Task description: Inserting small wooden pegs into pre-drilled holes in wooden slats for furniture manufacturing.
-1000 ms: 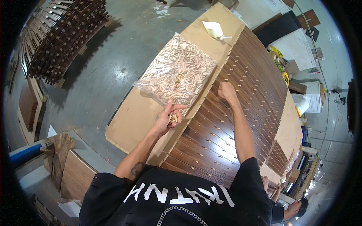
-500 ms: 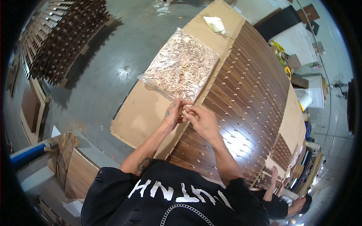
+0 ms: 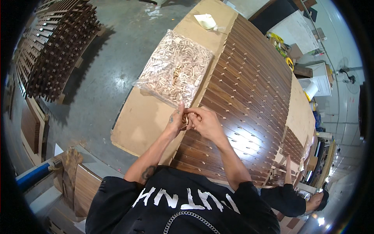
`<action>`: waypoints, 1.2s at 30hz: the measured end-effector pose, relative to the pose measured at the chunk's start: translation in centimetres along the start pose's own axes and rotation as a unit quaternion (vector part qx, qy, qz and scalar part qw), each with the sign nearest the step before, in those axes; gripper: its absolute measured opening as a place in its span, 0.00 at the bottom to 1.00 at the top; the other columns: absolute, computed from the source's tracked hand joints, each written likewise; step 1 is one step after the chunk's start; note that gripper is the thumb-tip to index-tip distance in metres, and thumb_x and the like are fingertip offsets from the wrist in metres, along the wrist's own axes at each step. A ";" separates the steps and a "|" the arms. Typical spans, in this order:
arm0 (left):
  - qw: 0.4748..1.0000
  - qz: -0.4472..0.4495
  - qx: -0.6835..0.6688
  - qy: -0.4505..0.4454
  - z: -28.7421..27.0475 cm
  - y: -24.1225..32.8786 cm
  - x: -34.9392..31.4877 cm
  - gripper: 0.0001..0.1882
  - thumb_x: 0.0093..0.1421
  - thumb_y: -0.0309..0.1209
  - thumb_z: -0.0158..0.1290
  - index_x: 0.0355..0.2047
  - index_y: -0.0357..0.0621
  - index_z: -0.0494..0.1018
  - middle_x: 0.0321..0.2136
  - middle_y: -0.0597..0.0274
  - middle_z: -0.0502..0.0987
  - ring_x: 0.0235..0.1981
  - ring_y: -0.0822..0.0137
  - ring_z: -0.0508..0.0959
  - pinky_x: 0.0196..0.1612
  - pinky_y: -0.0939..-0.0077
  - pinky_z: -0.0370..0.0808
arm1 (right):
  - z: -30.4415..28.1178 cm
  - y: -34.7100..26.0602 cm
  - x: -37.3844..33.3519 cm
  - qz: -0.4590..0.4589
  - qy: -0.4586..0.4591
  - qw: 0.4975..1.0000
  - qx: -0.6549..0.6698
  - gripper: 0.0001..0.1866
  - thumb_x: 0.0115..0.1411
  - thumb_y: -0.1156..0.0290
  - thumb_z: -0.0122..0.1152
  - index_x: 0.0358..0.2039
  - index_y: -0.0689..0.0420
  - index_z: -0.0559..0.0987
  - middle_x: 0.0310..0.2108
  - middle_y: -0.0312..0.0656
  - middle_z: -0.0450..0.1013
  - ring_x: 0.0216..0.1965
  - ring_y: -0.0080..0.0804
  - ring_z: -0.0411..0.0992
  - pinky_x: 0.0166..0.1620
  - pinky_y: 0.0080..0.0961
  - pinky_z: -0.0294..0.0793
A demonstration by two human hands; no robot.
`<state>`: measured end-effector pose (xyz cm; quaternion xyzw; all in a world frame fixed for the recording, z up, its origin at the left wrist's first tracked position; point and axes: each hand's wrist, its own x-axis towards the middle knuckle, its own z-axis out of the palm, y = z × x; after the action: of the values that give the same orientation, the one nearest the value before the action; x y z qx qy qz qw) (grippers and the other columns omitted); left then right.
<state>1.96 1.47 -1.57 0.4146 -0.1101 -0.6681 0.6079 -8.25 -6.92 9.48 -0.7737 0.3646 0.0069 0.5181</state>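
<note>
Several small wooden dowels (image 3: 184,121) lie in the cupped palm of my left hand (image 3: 175,120), its thumb pointing up and its fingers curled round them. My right hand (image 3: 207,123) meets it from the right, with bent fingertips pinched among the dowels; exactly what they grip is hidden. Just beyond both hands rests a clear plastic bag (image 3: 167,64) full of the same dowels. Below and right of my hands stretch dark brown wooden slats (image 3: 218,103), laid side by side, with pale dowels standing out of them in rows.
The bag sits on a tan board (image 3: 130,117), near a crumpled pale yellow paper (image 3: 205,21). Stacked dark slats (image 3: 58,50) stand on the floor at far left. A co-worker in black (image 3: 286,199) reaches over the slats' lower right end. A blue bar (image 3: 33,175) is at lower left.
My view has turned, so bag and slats sit further left in it. My hands stay together, shifted rightward relative to the bag; my right fingers have curled deeper over the dowels. The co-worker's arm has moved.
</note>
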 end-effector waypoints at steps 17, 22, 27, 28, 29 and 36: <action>0.991 0.035 0.053 0.116 1.9 -2.0 0.7 0.41 0.65 0.64 0.29 0.53 0.37 0.68 0.21 0.68 0.70 0.16 0.80 0.64 0.17 0.84 0.59 | 2.1 5.4 0.7 -0.101 0.115 0.977 -0.150 0.07 0.57 0.76 0.55 0.34 0.63 0.78 0.32 0.51 0.74 0.31 0.43 0.75 0.36 0.32 0.75; 0.997 0.040 0.020 0.063 0.4 -1.5 2.3 0.38 0.68 0.58 0.27 0.37 0.31 0.73 0.16 0.59 0.74 0.11 0.75 0.64 0.15 0.81 0.60 | -4.1 11.1 5.9 -0.032 0.247 0.952 0.180 0.05 0.60 0.78 0.56 0.35 0.65 0.78 0.28 0.42 0.78 0.27 0.26 0.76 0.30 0.20 0.76; 0.997 0.061 0.005 0.054 -0.3 -0.5 2.3 0.39 0.69 0.58 0.27 0.35 0.30 0.73 0.16 0.58 0.74 0.11 0.75 0.64 0.15 0.81 0.60 | -9.2 16.9 11.5 0.072 0.262 0.961 0.049 0.06 0.60 0.74 0.58 0.35 0.64 0.78 0.27 0.40 0.78 0.25 0.21 0.75 0.30 0.17 0.75; 0.996 0.059 0.011 0.060 -0.5 -0.2 2.1 0.39 0.69 0.58 0.27 0.36 0.32 0.74 0.16 0.60 0.74 0.11 0.76 0.64 0.14 0.82 0.58 | -9.4 17.1 11.9 0.081 0.276 0.958 -0.002 0.08 0.58 0.70 0.63 0.32 0.63 0.80 0.24 0.39 0.78 0.23 0.21 0.74 0.29 0.19 0.74; 0.996 0.056 0.017 0.065 -0.6 0.1 1.8 0.38 0.68 0.58 0.27 0.37 0.33 0.74 0.15 0.62 0.74 0.11 0.76 0.64 0.14 0.83 0.57 | -9.8 17.3 12.1 0.078 0.273 0.959 -0.003 0.08 0.58 0.70 0.63 0.32 0.63 0.80 0.24 0.39 0.78 0.23 0.21 0.74 0.29 0.19 0.74; 0.994 0.049 0.009 0.096 -2.0 0.3 0.1 0.38 0.69 0.57 0.27 0.38 0.34 0.75 0.16 0.63 0.73 0.12 0.77 0.64 0.16 0.83 0.58 | -9.5 15.8 11.8 0.012 0.299 0.923 -0.241 0.10 0.53 0.65 0.64 0.27 0.58 0.79 0.27 0.48 0.77 0.32 0.48 0.76 0.37 0.40 0.73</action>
<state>3.56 2.06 -2.65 0.4764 -0.0773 -0.5934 0.6442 -12.13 -24.28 -3.23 -0.8369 0.4989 -0.1307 0.1834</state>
